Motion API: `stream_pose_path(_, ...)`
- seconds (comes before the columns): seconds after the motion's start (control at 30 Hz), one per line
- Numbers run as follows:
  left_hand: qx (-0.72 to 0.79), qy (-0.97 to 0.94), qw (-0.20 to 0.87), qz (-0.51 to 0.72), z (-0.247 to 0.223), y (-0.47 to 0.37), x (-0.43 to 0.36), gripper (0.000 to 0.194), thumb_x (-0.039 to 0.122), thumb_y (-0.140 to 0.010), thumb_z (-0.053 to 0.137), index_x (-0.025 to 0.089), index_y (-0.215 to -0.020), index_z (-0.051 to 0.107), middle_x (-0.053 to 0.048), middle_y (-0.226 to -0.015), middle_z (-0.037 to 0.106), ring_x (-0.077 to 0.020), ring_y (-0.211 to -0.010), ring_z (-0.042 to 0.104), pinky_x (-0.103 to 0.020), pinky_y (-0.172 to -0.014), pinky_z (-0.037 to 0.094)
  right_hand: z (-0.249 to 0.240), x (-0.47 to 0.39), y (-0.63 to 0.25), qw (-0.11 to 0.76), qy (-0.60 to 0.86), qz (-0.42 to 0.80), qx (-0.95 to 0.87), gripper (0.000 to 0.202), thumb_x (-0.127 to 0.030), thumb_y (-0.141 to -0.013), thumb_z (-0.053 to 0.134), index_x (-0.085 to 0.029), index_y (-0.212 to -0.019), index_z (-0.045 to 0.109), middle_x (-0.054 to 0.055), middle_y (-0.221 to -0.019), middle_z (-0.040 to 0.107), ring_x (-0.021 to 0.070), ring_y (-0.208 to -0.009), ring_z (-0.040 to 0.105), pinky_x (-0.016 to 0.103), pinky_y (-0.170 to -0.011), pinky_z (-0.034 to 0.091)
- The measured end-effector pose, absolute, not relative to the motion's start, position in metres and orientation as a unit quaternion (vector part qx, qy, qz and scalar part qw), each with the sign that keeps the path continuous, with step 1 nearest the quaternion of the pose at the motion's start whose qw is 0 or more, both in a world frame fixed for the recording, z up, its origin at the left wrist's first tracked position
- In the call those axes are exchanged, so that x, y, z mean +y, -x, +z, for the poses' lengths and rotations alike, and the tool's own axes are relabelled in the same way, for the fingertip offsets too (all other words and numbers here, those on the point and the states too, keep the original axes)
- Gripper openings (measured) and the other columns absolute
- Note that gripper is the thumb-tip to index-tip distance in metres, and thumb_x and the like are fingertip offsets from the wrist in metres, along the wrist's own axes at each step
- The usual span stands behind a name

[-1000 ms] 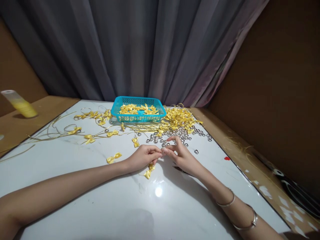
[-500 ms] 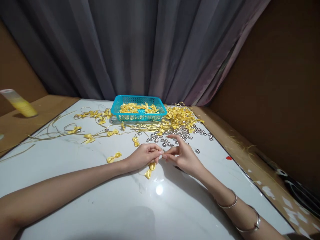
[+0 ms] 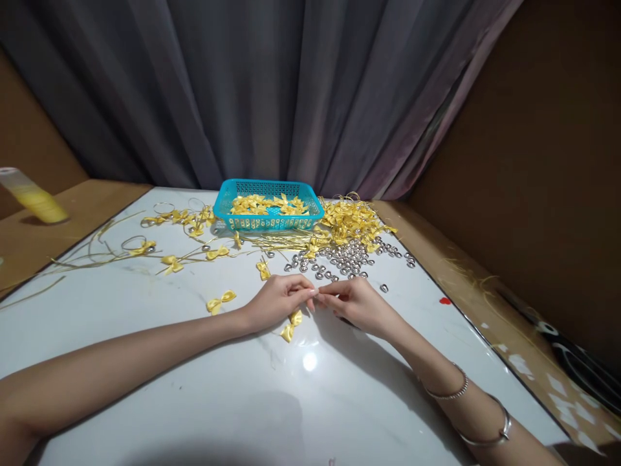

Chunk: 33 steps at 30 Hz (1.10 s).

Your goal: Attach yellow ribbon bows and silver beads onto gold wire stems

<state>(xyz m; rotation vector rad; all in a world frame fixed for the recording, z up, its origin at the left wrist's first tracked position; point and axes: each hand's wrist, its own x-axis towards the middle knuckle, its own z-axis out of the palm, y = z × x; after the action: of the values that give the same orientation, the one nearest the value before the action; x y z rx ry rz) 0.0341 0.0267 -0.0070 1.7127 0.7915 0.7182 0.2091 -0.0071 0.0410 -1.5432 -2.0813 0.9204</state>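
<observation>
My left hand [image 3: 281,299] is closed in a pinch, its thumb and fingertips meeting those of my right hand [image 3: 361,304] above the white tabletop [image 3: 218,382]. The right hand pinches too, its fingers drawn together. Whatever sits between the fingertips is too small to make out. Just under the left fingers shows a yellow satin ribbon bow [image 3: 291,327]; whether it hangs from them or lies on the table I cannot tell. Another yellow bow [image 3: 221,302] rests beyond the left wrist. Small silvery rings or beads [image 3: 347,259] are scattered behind the right hand.
At the back stands a blue plastic basket [image 3: 269,224] with yellow bows in it. A heap of yellow bows [image 3: 352,221] lies beside it on the right. Bows on gold cords [image 3: 169,262] spread leftward. A tilted bottle-like container [image 3: 39,204] with yellow inside is at far left.
The right hand's raised index finger has come down, and its fingers are now gathered at the left fingertips. The left hand has kept its pinch. The view has shifted slightly.
</observation>
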Motion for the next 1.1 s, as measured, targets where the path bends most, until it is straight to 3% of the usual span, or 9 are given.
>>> stream_pose_path(0.17,0.364,-0.72,0.509,0.3,-0.006,-0.035,0.024,0.02,0.029,-0.085,0.051,0.015,-0.077,0.062,0.001,-0.064,0.064,-0.0064,-0.043,0.041,-0.018,-0.045,0.033,0.033,-0.01,-0.205,0.178,0.555,0.248,-0.774,0.028,-0.012,-0.08,0.045,-0.014,-0.069,0.071,-0.002,-0.051,0.057,0.0083,-0.046,0.04,0.02,-0.049,0.03)
stream_pose_path(0.33,0.353,-0.709,0.529,0.305,-0.009,-0.034,0.026,0.022,0.031,-0.085,0.051,0.014,-0.075,0.061,0.001,-0.064,0.061,-0.0057,-0.043,0.041,-0.018,-0.044,0.032,0.027,-0.011,-0.205,0.198,0.563,0.187,-0.781,0.025,-0.011,-0.08,0.048,-0.017,-0.073,0.071,0.001,-0.063,0.067,0.0106,-0.052,0.054,0.02,-0.052,0.036)
stream_pose_path(0.43,0.337,-0.679,0.582,0.295,-0.009,-0.034,0.027,0.025,0.034,-0.084,0.052,0.013,-0.074,0.059,0.001,-0.061,0.059,-0.0049,-0.04,0.038,-0.018,-0.042,0.03,0.025,-0.011,-0.207,0.226,0.53,0.155,-0.803,0.022,-0.011,-0.08,0.049,-0.018,-0.076,0.07,0.007,-0.093,0.071,0.0173,-0.078,0.065,0.023,-0.059,0.044)
stream_pose_path(0.53,0.325,-0.656,0.621,0.28,-0.007,-0.035,0.029,0.027,0.036,-0.083,0.053,0.012,-0.071,0.059,0.002,-0.056,0.057,-0.0041,-0.038,0.036,-0.018,-0.041,0.027,0.023,-0.01,-0.21,0.245,0.486,0.115,-0.831,0.023,-0.011,-0.082,0.049,-0.018,-0.075,0.07,0.009,-0.115,0.065,0.0214,-0.095,0.062,0.03,-0.07,0.05)
stream_pose_path(0.8,0.33,-0.625,0.648,0.284,-0.007,-0.038,0.032,0.025,0.036,-0.079,0.057,0.011,-0.076,0.058,-0.002,-0.067,0.064,-0.0023,-0.036,0.033,-0.018,-0.039,0.024,0.022,-0.009,-0.211,0.248,0.439,0.09,-0.859,0.025,-0.008,-0.084,0.048,-0.015,-0.088,0.071,0.008,-0.096,0.071,0.0201,-0.084,0.059,0.032,-0.071,0.051)
stream_pose_path(0.9,0.341,-0.671,0.592,0.287,-0.008,-0.037,0.031,0.024,0.034,-0.083,0.054,0.012,-0.076,0.059,-0.002,-0.067,0.064,-0.0041,-0.039,0.038,-0.018,-0.041,0.03,0.023,-0.009,-0.211,0.248,0.451,0.112,-0.85,0.025,-0.006,-0.082,0.049,-0.016,-0.083,0.072,0.007,-0.093,0.072,0.0191,-0.083,0.062,0.031,-0.073,0.051)
stream_pose_path(1.1,0.339,-0.82,0.332,0.321,-0.014,-0.033,0.02,0.013,0.025,-0.091,0.046,0.017,-0.092,0.056,0.0,-0.072,0.065,-0.0121,-0.063,0.061,-0.021,-0.058,0.045,0.025,-0.009,-0.21,0.243,0.498,0.155,-0.818,0.025,-0.004,-0.077,0.052,-0.016,-0.08,0.073,0.007,-0.091,0.072,0.0184,-0.082,0.066,0.027,-0.069,0.051)
